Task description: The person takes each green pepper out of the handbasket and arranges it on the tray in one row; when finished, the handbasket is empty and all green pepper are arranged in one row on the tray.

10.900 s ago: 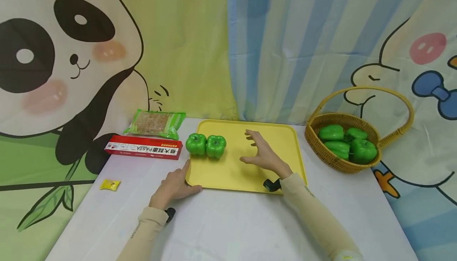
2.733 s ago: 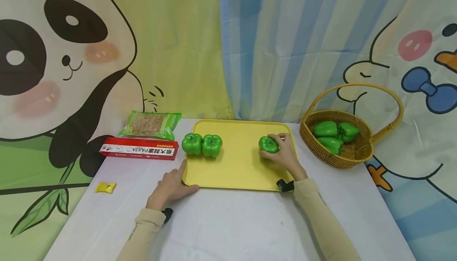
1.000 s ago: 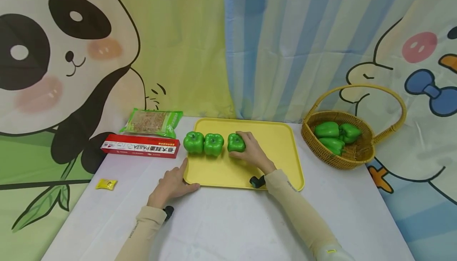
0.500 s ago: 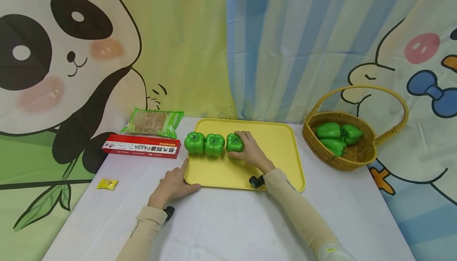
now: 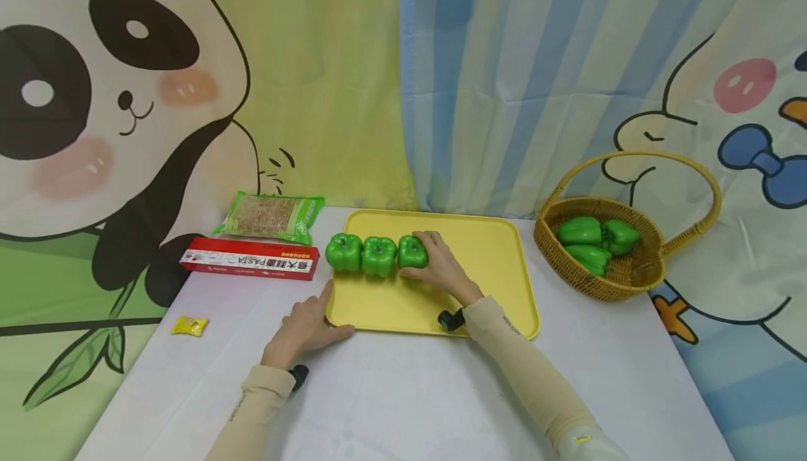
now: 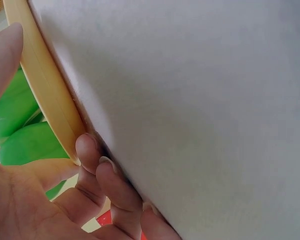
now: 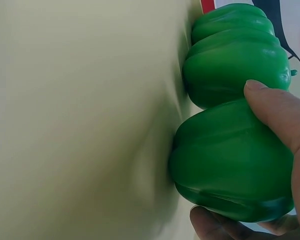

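Note:
My right hand (image 5: 441,265) grips a green bell pepper (image 5: 411,253) that rests on the yellow tray (image 5: 466,300). In the right wrist view the thumb lies on one side of this pepper (image 7: 230,160) and the fingertips are on the opposite side. To its left sit two more bell peppers, a middle one (image 5: 380,258) and an outer one (image 5: 343,253) at the tray's left edge. The held pepper stands close beside the middle one. At the tray's near left corner rests my left hand (image 5: 305,326), thumb and index finger spread along the rim (image 6: 52,95).
A wicker basket (image 5: 570,280) with a tall handle stands right of the tray, holding several green bell peppers. On the left lie a red pasta box (image 5: 249,258), a green-edged packet (image 5: 267,217) and a small yellow packet (image 5: 190,326). A printed curtain hangs behind the white table (image 5: 403,391).
A pepper has come out of the basket onto the tray. My right hand has slid it leftward, closing most of the gap to the middle pepper. The left hand stays at the tray's corner.

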A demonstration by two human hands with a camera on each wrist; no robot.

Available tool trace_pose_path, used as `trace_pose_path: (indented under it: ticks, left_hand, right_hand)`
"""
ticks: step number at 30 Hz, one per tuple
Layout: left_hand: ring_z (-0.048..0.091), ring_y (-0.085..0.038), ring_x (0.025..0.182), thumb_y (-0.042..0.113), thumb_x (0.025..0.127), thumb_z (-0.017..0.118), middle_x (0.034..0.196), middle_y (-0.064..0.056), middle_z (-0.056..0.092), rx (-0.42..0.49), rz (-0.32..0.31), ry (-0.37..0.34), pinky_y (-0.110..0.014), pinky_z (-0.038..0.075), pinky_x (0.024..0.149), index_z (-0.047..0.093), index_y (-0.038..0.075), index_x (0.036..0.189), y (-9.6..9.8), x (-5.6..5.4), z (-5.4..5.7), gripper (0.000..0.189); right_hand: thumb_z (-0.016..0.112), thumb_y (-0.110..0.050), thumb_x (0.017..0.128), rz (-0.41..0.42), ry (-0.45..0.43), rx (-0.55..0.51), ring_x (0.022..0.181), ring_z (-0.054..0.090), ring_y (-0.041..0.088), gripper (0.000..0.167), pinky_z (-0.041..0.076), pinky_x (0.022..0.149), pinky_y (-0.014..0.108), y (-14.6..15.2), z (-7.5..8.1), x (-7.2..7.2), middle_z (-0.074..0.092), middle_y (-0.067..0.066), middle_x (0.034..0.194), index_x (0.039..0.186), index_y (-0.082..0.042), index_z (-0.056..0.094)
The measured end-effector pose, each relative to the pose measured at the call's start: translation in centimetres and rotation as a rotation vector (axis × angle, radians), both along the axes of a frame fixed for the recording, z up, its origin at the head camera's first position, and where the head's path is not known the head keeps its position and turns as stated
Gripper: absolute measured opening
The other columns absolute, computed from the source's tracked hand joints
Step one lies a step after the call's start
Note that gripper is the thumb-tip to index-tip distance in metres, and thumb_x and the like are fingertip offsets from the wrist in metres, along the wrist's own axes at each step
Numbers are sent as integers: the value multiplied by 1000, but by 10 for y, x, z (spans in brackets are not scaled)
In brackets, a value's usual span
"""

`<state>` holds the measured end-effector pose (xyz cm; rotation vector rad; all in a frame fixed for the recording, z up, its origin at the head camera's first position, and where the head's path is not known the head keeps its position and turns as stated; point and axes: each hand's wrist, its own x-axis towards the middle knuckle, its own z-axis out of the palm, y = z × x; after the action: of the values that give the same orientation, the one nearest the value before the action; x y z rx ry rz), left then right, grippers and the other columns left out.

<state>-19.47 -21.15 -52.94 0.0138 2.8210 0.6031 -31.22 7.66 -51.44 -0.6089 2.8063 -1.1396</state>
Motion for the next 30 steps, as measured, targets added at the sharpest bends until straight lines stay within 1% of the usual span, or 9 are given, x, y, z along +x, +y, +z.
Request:
trace_pose_path:
  ticks: [9, 15, 26, 30]
  left_hand:
    - [59, -42, 113, 65, 78, 75, 133, -24, 58, 6, -5, 1, -74, 44, 93, 18, 12, 162, 0, 0, 0, 115]
    - [59, -41, 112, 66, 77, 75, 134, -24, 58, 2, -2, -3, -73, 44, 92, 17, 12, 162, -1, -1, 0, 115]
    - [59, -40, 111, 65, 77, 75, 133, -23, 58, 12, 4, -11, -73, 44, 92, 17, 12, 162, 0, -2, 1, 116]
    - [59, -40, 112, 65, 77, 75, 133, -23, 58, 11, 4, -13, -73, 44, 93, 16, 12, 162, 0, -2, 1, 116]
  right_hand:
    - [85, -40, 79, -13, -14, -4, 120, 55, 33, 92, 53, 95, 51, -2, -2, -1, 41, 13, 146, 152, -12, 37]
    - [85, -41, 79, -16, -23, -12, 119, 55, 34, 94, 53, 95, 51, -2, -3, -2, 41, 14, 147, 153, -11, 36]
    - [86, -39, 78, -10, -39, -23, 125, 53, 35, 102, 50, 102, 54, 1, -1, 1, 38, 17, 150, 156, -9, 28]
    - [86, -40, 78, -11, -42, -25, 131, 50, 36, 104, 46, 108, 54, 4, -1, 2, 38, 17, 151, 157, -9, 27]
